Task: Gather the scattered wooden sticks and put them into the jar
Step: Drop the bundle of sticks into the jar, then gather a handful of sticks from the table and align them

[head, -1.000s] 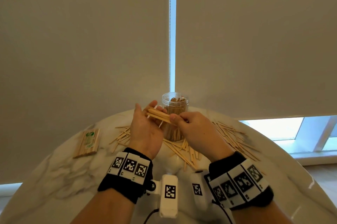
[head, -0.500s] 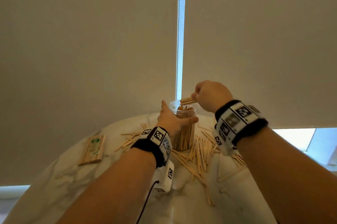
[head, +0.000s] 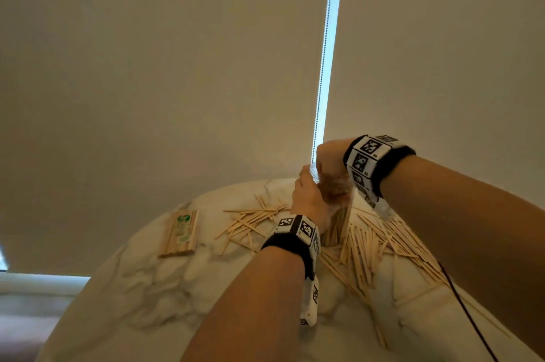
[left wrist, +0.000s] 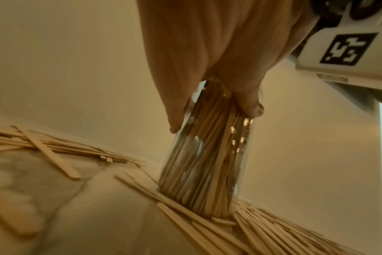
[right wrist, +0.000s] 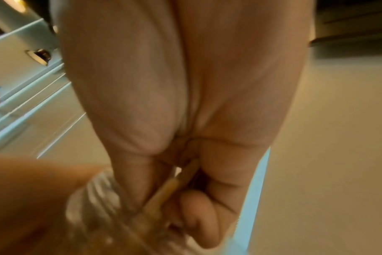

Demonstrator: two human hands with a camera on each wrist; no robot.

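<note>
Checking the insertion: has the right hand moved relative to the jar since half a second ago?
Yes. The right hand has come down onto the jar mouth; before, it was above and right of it.

At 9 o'clock on the round white marble table point(head: 153, 296) we see a flat packet of wooden sticks with a green-and-white label point(head: 180, 232). Beige roller blinds point(head: 165, 67) fill 12 o'clock; a beaded pull chain point(head: 323, 52) hangs in their bright gap.

Right hand point(head: 331, 159) blocks jar point(head: 339, 220) mouth; sticks point(head: 380, 243) seemingly ring its base
</note>
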